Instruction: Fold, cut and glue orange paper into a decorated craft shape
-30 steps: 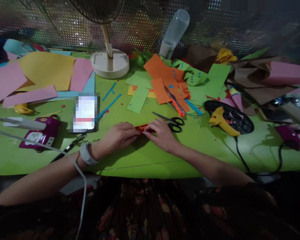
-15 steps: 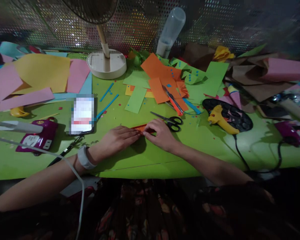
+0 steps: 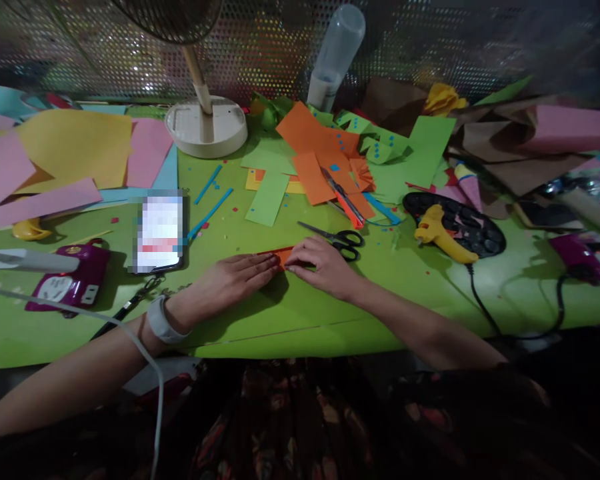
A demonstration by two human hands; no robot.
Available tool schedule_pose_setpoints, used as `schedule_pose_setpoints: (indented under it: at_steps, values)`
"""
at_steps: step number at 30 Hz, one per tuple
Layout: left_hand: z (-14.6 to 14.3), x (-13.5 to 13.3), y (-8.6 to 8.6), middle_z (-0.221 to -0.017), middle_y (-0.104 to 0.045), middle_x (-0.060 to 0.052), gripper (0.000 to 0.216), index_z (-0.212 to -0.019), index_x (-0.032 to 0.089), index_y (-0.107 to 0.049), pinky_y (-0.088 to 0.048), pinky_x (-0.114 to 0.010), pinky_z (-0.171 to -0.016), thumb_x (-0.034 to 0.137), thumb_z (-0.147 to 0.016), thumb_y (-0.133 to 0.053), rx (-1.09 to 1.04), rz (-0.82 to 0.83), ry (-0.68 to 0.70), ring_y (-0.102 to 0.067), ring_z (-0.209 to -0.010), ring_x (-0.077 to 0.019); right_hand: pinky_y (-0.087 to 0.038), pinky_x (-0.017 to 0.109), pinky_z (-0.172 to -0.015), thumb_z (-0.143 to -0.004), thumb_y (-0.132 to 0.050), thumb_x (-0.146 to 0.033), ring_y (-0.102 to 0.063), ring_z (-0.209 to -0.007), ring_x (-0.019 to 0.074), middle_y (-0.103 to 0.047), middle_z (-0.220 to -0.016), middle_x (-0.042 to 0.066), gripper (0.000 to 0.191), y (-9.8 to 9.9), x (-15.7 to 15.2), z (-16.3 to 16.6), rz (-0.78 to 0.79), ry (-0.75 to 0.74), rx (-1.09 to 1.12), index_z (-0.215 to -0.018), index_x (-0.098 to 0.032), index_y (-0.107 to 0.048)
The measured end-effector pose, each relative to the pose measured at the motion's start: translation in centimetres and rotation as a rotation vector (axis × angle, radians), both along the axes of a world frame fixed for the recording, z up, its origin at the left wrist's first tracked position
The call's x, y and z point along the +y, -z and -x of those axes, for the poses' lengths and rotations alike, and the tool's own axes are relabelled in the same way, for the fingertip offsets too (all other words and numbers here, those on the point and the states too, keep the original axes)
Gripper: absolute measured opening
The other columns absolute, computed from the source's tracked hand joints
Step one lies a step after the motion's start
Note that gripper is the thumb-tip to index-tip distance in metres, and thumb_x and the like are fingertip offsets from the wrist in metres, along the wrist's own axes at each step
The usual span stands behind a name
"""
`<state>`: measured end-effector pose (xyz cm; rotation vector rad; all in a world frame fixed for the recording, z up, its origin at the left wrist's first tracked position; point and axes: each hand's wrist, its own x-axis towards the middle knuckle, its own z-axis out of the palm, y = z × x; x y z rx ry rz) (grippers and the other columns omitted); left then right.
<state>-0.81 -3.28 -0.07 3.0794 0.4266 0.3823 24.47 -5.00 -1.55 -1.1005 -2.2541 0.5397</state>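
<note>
The green table [image 3: 290, 313] is strewn with coloured paper. Near its front edge your left hand [image 3: 233, 279] lies flat, fingers together, and your right hand [image 3: 323, 265] curls its fingertips down. Both press the orange paper strip [image 3: 281, 255], just beside the scissors [image 3: 337, 238].

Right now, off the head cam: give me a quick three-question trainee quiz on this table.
1. True or false: the right hand holds the black-handled scissors.
2. What do the left hand and the right hand press down on the green table? A: a blue strip. B: an orange paper strip. C: a pink sheet.
3. Which tool rests on the black tray?

Key:
1. False. The scissors lie on the table just beyond that hand.
2. B.
3. The yellow glue gun.
</note>
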Motion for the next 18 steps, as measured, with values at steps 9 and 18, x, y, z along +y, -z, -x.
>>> schedule_pose_setpoints:
  at_steps: [9,18]
  values:
    - [0.32,0.27,0.31,-0.137,-0.059,-0.014,0.044,-0.142,0.017,-0.047,-0.05,-0.042,-0.102,0.012,-0.098,-0.043,-0.021,0.056,-0.03,-0.056,-0.127,-0.025,-0.046,0.035,-0.079,-0.096,-0.052,-0.024,-0.054,-0.087,0.0203,-0.066,-0.092,0.01,0.025,0.34,-0.45,-0.03,-0.166,0.054,-0.153,-0.11,-0.015,-0.071]
    - [0.22,0.32,0.49,-0.138,-0.057,-0.015,0.048,-0.144,0.015,-0.044,-0.049,-0.041,-0.105,0.008,-0.097,-0.042,-0.031,0.029,-0.002,-0.056,-0.127,-0.0246,-0.042,0.033,-0.074,-0.099,-0.044,-0.023,-0.05,-0.082,0.0202,-0.064,-0.086,0.01,0.03,0.01,-0.84,0.59,-0.309,0.087,-0.322,-0.102,-0.014,-0.073]
